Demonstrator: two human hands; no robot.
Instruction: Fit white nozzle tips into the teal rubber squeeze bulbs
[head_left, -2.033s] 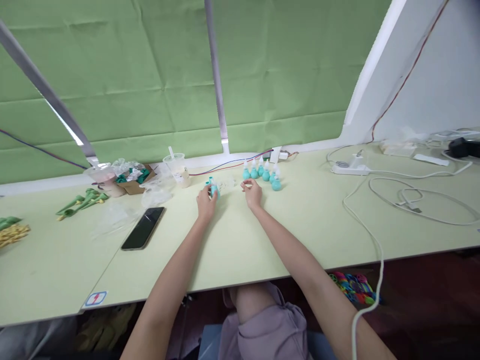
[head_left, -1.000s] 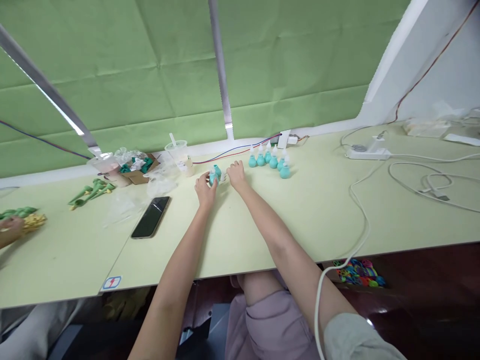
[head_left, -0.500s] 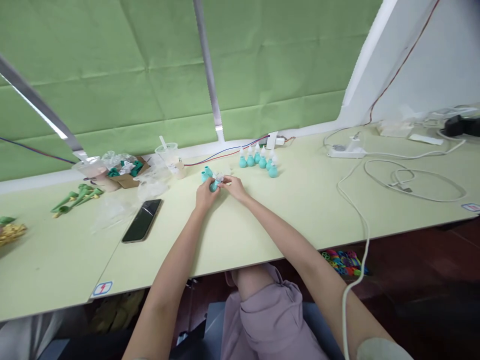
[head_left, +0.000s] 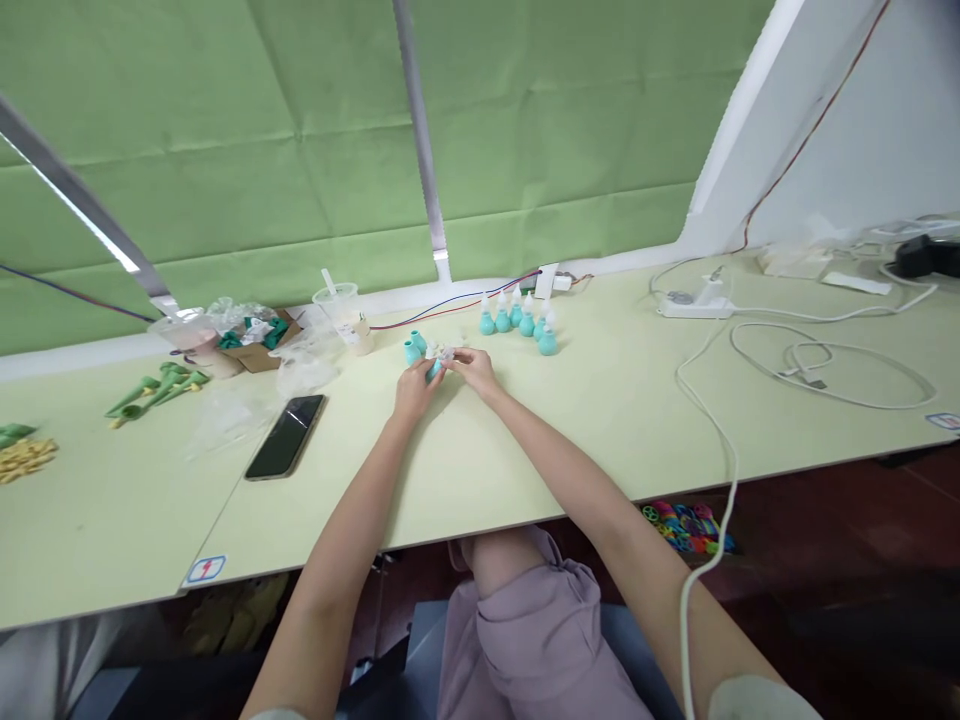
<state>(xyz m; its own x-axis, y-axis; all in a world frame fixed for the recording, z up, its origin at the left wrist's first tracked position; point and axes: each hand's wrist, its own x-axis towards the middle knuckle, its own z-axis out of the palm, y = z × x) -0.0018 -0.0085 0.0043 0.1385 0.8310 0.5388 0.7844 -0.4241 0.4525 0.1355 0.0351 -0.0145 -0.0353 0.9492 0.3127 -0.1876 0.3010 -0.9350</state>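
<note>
My left hand (head_left: 415, 390) is closed around a small turquoise bulb-shaped bottle (head_left: 433, 370) above the table. At its mouth, the fingers of my right hand (head_left: 475, 370) pinch a small whitish piece (head_left: 447, 354), partly hidden by the fingertips. Just behind my left hand stand turquoise bottles (head_left: 412, 348) without white tips. To the right, several turquoise bottles with pointed white tips (head_left: 527, 325) stand in a loose group. A few small whitish bits lie close behind my hands.
A phone (head_left: 286, 437) lies left of my arms. Behind it are clear plastic bags (head_left: 306, 366), a cup with a straw (head_left: 341, 312) and a cardboard box (head_left: 266, 355). Green parts (head_left: 156, 392) lie farther left. A power strip (head_left: 695, 306) and white cable (head_left: 709, 405) are at right.
Both hands remain together at the bottle, with a slight shift of the fingers around the whitish piece. The whole view has moved slightly.
</note>
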